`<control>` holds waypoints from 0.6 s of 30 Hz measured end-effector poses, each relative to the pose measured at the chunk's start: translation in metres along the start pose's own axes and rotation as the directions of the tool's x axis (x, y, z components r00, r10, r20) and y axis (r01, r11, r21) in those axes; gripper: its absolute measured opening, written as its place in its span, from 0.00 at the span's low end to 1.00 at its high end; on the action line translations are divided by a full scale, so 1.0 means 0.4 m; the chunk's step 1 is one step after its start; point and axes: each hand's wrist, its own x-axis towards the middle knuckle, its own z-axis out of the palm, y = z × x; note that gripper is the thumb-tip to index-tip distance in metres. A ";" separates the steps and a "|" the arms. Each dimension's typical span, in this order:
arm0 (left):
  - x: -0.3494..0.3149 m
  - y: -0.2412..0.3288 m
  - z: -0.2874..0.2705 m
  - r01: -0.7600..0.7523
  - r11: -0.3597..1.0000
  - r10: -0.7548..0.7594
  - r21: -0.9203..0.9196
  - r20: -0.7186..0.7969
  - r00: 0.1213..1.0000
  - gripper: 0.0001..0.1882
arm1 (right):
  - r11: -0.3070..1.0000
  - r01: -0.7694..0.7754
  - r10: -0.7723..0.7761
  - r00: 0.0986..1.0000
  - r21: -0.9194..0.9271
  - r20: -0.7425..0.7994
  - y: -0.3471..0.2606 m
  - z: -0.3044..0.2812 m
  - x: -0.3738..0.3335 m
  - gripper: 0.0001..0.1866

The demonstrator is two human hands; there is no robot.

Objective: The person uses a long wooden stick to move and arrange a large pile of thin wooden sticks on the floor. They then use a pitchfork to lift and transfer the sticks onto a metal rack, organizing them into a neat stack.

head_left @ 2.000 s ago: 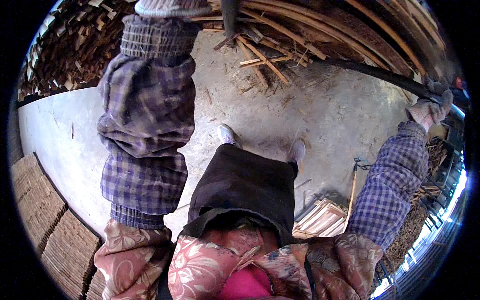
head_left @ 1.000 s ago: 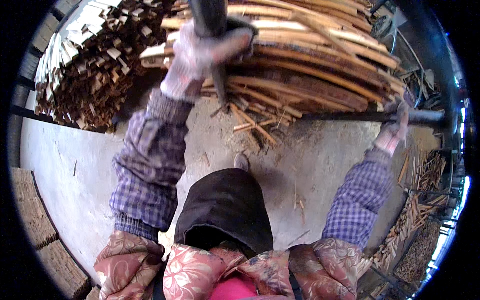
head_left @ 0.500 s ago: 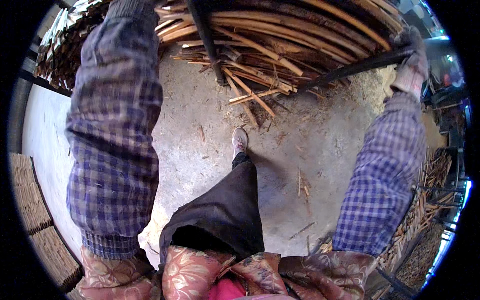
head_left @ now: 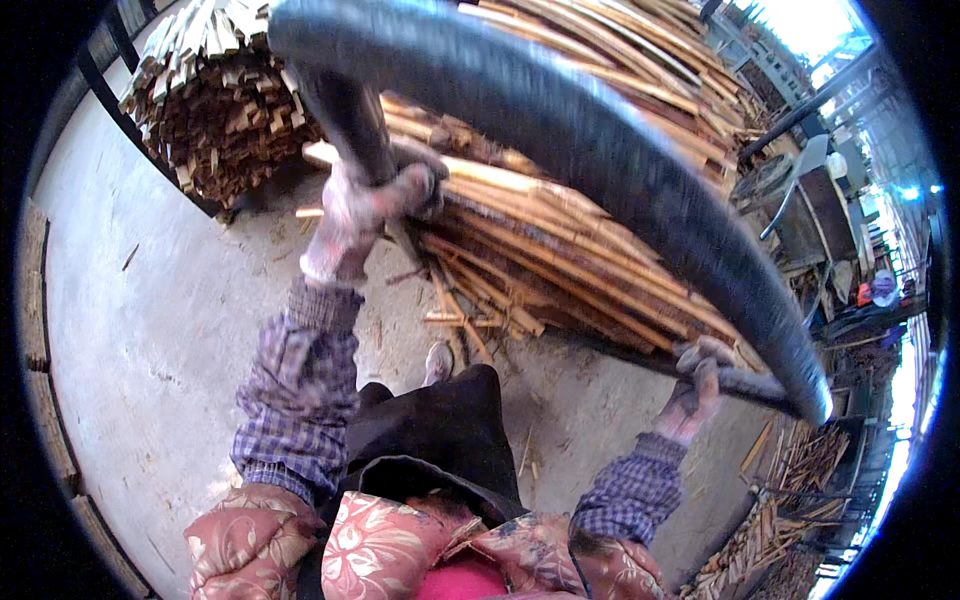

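A thick dark bar (head_left: 560, 110) of a metal frame curves across the upper part of the head view, close to me and blurred. My left hand (head_left: 365, 205), in a pale, dirty glove, is wrapped round the frame's left upright. At the other end of the frame, my right hand (head_left: 703, 375) is closed round its lower right bar. Behind and below the frame lies a heap of long wooden strips (head_left: 560, 235). Some strips stick out loosely at its near left end. The frame hides part of the heap, and I cannot tell how the two are joined.
A large bundle of wooden strips (head_left: 215, 130) stands at the far left behind a dark rail (head_left: 150, 150). More loose strips (head_left: 790, 490) lie in a rack at the lower right. Machinery (head_left: 815, 200) and a person (head_left: 880, 290) are farther off at right. Scraps litter the concrete floor (head_left: 150, 330).
Both hands have come lower and closer to my body. The frame's curved bar now looms near at the top. My left hand, cut off before, has come into view; the view has shifted.
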 end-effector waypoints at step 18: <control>0.019 -0.056 -0.026 -0.181 0.981 0.164 0.067 0.211 0.964 0.16 | 0.981 0.194 -0.193 0.953 -0.019 -0.232 0.031 -0.018 0.010 0.20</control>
